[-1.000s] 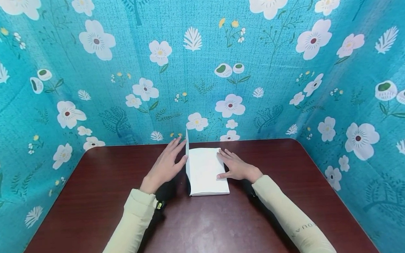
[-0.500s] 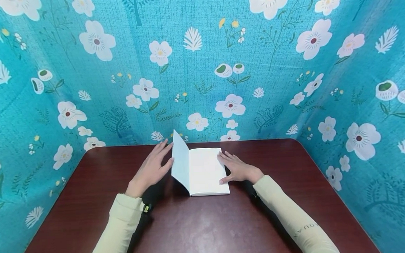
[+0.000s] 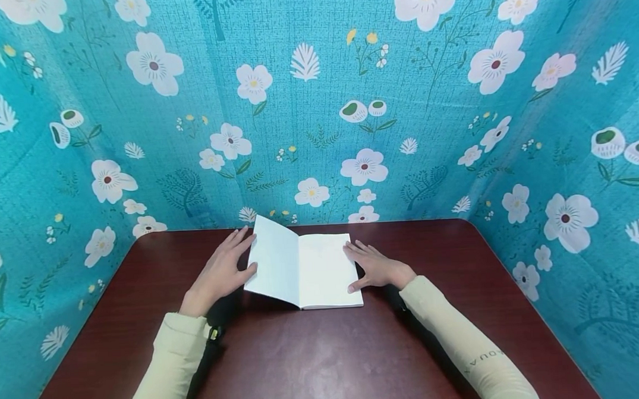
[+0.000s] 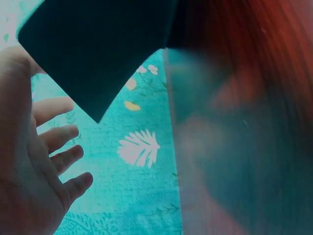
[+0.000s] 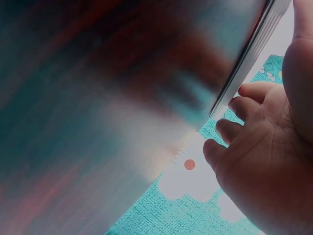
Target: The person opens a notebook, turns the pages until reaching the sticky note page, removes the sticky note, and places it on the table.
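A notebook (image 3: pixel 327 270) with blank white pages lies on the brown table. Its front cover (image 3: pixel 274 264) is tilted up on the left, pale inside, with a dark outer side showing in the left wrist view. My left hand (image 3: pixel 219 272) is at the cover's outer edge, thumb and fingertips touching it, fingers fairly straight. From the other side, my right hand (image 3: pixel 376 263) rests its fingertips and thumb on the right margin of the page block. In the right wrist view, the page edges (image 5: pixel 254 54) stand beside the spread fingers.
The brown table (image 3: pixel 326 360) reflects light and has rounded far corners. A turquoise floral cloth (image 3: pixel 317 146) hangs behind it and along both sides. Dark wrist devices (image 3: pixel 214 333) sit under the cream sleeves.
The notebook's cover has swung left, from nearly upright to leaning well over, with my left hand moving left alongside it. My right hand stays at the page edge, its thumb slightly lower.
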The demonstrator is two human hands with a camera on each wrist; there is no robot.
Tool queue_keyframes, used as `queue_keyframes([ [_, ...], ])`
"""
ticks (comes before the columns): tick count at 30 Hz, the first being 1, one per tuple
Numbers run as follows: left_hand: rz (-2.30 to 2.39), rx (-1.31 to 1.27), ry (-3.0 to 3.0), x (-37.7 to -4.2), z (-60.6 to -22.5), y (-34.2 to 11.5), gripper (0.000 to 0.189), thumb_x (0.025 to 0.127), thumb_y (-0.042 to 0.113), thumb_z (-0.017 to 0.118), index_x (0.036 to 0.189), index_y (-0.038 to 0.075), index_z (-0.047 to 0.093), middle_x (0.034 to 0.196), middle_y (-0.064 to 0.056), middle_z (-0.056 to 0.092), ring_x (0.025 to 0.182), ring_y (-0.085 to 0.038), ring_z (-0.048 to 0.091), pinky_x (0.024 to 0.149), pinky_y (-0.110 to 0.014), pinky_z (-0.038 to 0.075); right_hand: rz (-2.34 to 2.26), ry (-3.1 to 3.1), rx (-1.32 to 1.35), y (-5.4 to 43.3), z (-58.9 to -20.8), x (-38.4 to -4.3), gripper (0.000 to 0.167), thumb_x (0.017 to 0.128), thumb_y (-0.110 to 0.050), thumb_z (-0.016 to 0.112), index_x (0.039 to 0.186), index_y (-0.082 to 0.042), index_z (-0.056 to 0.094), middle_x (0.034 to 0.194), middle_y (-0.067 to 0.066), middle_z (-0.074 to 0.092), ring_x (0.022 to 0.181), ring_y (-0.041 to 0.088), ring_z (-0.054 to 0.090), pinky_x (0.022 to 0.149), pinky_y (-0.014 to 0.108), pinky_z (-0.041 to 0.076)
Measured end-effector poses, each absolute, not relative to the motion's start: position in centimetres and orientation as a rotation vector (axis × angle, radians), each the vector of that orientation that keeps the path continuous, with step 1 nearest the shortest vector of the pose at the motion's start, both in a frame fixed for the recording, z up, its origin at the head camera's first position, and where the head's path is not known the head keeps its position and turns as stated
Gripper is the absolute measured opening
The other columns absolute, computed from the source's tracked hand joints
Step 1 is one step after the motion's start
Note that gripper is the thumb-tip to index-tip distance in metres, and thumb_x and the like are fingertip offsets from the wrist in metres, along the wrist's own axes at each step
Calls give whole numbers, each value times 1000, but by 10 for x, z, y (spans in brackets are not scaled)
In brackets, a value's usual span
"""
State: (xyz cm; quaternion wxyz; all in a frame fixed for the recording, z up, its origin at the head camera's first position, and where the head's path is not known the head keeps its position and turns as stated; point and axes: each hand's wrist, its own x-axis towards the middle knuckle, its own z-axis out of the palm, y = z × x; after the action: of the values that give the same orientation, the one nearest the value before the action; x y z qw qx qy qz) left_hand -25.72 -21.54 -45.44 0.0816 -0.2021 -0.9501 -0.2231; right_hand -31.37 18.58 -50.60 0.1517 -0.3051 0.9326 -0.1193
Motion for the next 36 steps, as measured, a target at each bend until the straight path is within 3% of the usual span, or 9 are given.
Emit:
queue_keyframes([
  [10, -440, -593, -2989, -258, -475, -217, 64, 93, 27, 68, 150, 4, 50, 160, -23, 37, 151, -46, 25, 118, -68, 22, -367, 2662, -864, 185, -505, -313, 120, 81, -65, 75, 163, -4, 13, 171, 14, 10, 157, 40, 2, 125, 59, 9],
  [18, -426, -644, -3034, -259, -483, -203, 57, 95, 25, 62, 146, 2, 54, 156, -25, 42, 148, -48, 31, 116, -68, 28, -371, 2659, -847, 184, -505, -313, 120, 81, -64, 76, 163, -4, 12, 171, 14, 10, 157, 40, 2, 125, 59, 9],
  [27, -406, -650, -3093, -259, -493, -190, 63, 102, 36, 55, 152, 0, 45, 160, -28, 34, 149, -49, 28, 120, -62, 27, -330, 2670, -842, 183, -507, -316, 121, 80, -67, 74, 164, -6, 12, 171, 13, 11, 157, 39, 1, 125, 58, 10],
  [36, -418, -660, -3127, -260, -497, -177, 64, 103, 35, 54, 153, -3, 41, 161, -30, 29, 150, -47, 27, 121, -56, 27, -339, 2668, -842, 184, -506, -315, 119, 81, -64, 75, 164, -5, 13, 171, 13, 11, 157, 39, 2, 125, 59, 9],
])
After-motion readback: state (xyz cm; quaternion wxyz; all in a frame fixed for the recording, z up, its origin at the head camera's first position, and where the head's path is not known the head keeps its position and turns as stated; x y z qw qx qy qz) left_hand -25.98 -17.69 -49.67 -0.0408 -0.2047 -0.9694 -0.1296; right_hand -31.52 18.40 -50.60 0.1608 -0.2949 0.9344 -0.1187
